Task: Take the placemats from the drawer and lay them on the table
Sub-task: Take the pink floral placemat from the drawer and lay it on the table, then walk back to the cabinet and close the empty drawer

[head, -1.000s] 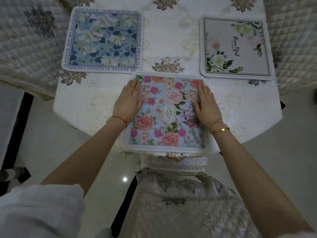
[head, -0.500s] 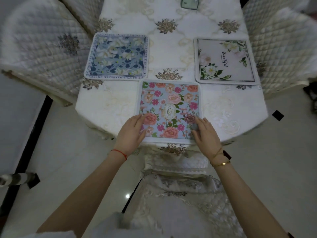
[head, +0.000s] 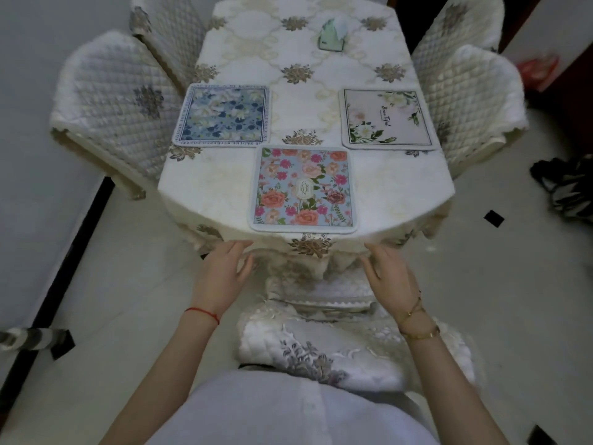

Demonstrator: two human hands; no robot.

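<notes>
you are holding your left hand and right hand open and empty, just short of the table edge, with the pink floral placemat lying flat ahead, midway between them.

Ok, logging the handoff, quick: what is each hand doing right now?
Left hand: open, holding nothing, just off the table edge.
Right hand: open, holding nothing.
</notes>
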